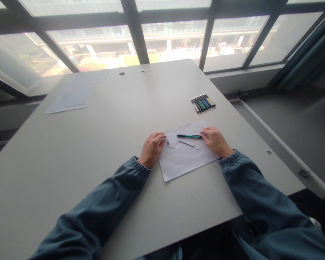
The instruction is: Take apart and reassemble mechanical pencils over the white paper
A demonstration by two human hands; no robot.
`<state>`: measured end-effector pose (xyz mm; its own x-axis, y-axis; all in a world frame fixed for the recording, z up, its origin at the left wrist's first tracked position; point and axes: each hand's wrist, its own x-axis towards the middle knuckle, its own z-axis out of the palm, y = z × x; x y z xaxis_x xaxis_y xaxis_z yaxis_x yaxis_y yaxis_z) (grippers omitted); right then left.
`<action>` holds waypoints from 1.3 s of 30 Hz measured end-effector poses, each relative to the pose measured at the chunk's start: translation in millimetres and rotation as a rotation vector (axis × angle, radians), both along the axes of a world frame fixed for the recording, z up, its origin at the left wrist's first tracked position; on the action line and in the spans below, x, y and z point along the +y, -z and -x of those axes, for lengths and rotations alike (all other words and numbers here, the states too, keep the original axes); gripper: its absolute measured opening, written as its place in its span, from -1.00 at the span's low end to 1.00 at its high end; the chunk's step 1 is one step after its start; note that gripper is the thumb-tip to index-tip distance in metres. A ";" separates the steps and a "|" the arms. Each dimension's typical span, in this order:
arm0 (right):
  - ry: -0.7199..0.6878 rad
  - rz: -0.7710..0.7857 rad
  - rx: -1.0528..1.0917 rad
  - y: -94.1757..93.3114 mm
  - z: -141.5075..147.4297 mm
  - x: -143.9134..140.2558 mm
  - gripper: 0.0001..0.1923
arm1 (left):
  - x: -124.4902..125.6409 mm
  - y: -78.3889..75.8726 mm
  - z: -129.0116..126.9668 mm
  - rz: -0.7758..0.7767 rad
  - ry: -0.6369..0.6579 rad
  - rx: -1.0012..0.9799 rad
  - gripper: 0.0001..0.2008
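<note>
A white paper sheet (186,160) lies at a slant on the table. My left hand (152,147) rests along its left edge, fingers loosely bent and holding nothing I can see. On the sheet lies a green pen body with black ends (189,136). The fingers of my right hand (216,141) are slightly apart at the pen body's right end; whether they touch it I cannot tell. Below it lies a thin dark pen refill (186,143) with a pale end. Near my left fingertips are a small dark pen part (168,142) and a tiny thin piece (172,147), perhaps a spring.
A row of several pens (203,103) in different colours lies beyond the sheet. More paper sheets (70,94) are at the far left of the white table (119,126). A small dark object (269,152) sits near the right edge. Windows stand behind the table.
</note>
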<state>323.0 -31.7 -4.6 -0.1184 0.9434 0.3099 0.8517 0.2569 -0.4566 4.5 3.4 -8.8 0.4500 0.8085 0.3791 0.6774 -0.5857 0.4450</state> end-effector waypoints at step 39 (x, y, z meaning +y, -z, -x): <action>-0.153 0.128 -0.116 -10.0 35.5 -19.6 -0.96 | -8.4 -6.3 -3.7 -0.096 0.228 0.093 -0.84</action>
